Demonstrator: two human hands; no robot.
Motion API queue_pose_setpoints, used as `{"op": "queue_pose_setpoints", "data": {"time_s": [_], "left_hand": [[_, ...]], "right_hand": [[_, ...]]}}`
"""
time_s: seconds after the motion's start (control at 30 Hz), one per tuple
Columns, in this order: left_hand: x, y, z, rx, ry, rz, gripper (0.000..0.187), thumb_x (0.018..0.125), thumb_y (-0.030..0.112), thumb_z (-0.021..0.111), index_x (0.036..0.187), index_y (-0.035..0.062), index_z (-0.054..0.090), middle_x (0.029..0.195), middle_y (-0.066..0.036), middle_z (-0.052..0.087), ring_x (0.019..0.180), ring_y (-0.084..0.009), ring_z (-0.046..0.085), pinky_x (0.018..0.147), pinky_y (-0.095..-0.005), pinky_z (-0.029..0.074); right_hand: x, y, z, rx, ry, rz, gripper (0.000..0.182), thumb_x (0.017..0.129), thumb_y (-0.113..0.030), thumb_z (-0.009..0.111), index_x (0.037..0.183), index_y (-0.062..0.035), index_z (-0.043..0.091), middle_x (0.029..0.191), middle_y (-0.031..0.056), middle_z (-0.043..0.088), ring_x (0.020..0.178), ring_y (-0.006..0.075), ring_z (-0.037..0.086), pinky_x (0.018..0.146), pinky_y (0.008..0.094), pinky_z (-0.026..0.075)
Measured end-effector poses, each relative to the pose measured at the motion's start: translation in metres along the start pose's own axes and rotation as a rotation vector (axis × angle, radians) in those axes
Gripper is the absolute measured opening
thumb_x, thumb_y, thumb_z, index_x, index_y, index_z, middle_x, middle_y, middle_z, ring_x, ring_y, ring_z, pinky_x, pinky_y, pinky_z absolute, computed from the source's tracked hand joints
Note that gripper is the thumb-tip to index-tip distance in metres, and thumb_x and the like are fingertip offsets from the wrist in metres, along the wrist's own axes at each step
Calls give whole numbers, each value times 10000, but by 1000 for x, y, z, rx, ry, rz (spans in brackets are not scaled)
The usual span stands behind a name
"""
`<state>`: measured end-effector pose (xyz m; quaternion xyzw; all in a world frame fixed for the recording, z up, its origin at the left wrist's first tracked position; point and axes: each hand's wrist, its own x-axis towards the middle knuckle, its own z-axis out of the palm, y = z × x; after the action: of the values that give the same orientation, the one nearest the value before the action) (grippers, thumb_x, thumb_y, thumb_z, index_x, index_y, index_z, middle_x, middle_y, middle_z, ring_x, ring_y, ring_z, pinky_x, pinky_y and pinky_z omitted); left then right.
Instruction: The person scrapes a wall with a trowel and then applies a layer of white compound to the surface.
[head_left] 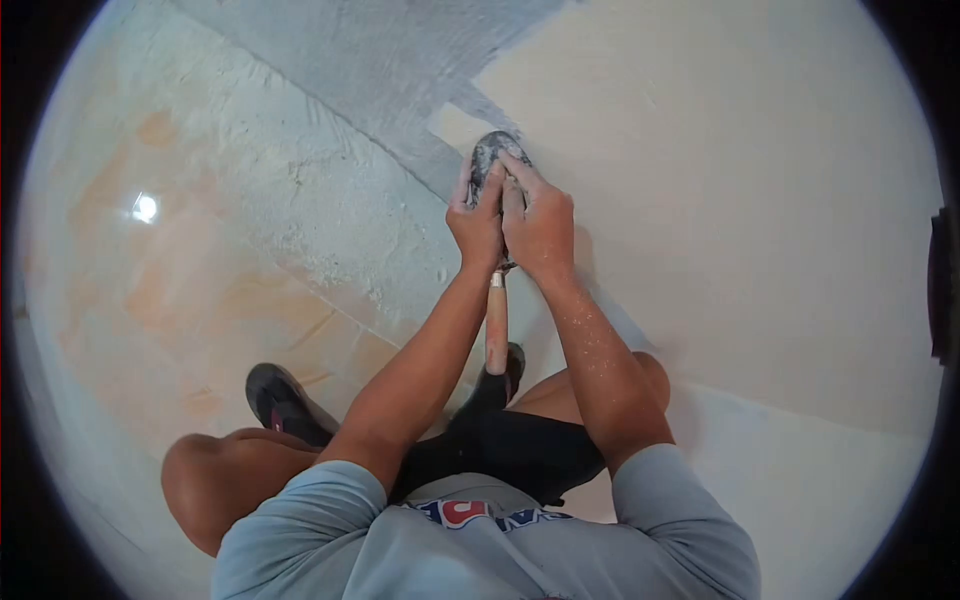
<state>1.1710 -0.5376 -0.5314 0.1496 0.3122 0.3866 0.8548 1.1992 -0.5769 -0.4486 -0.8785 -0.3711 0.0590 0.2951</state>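
Both hands are closed around a trowel with a rounded dark blade [490, 148] smeared with pale powder. My left hand [478, 225] grips the blade's left side and my right hand [540, 222] its right side, the two pressed close together. The trowel's wooden handle [497, 335] sticks out below my wrists toward my body, held by neither hand. Beyond the blade tip lies a small cream patch [462, 127] beside bare grey surface [400, 50]. Whether the blade touches the surface is hidden. Pale dust coats my fingers and right forearm.
A broad cream coating [740, 190] covers the surface to the right, with a ragged edge against the grey. To the left, a glossy orange-and-white floor [220, 290] carries a band of white dust and crumbs [310, 200]. My dark shoes [285, 400] and bent knees are below.
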Motion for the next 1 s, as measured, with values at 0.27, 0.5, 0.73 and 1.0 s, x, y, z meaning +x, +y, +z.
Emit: {"op": "queue_pose_setpoints", "data": {"time_s": [0.27, 0.5, 0.73, 1.0], "left_hand": [[-8, -14, 6, 21, 70, -26, 670, 969, 267, 745, 1487, -64, 479, 1181, -119, 688, 976, -120, 620, 852, -268, 526], [-23, -7, 3, 56, -65, -23, 593, 1065, 395, 569, 1482, -8, 448, 1266, -97, 609, 1069, -146, 582, 936, -292, 489], [-37, -13, 12, 206, 9, 15, 675, 1014, 310, 686, 1494, -81, 417, 1304, -187, 618, 1055, -189, 622, 890, -303, 527], [-38, -6, 25, 150, -190, -23, 802, 995, 236, 719, 1596, -55, 273, 1471, -214, 516, 1249, -207, 547, 1050, -316, 452]], "right_hand": [[-14, -5, -11, 154, 78, -53, 608, 910, -101, 625, 1491, -17, 469, 1383, 261, 598, 1281, 397, 602, 1071, 418, 470], [-43, 15, -13, 269, -56, 97, 383, 928, -211, 636, 1254, -11, 647, 1085, 264, 697, 1018, 458, 669, 874, 462, 538], [-37, 20, -36, 31, 16, -2, 361, 975, -258, 590, 1202, 15, 656, 960, 286, 693, 935, 491, 666, 829, 516, 530], [-29, 24, -53, 121, -33, 133, 413, 965, -195, 608, 1317, 21, 613, 1110, 250, 722, 1073, 388, 710, 953, 407, 516]]}}
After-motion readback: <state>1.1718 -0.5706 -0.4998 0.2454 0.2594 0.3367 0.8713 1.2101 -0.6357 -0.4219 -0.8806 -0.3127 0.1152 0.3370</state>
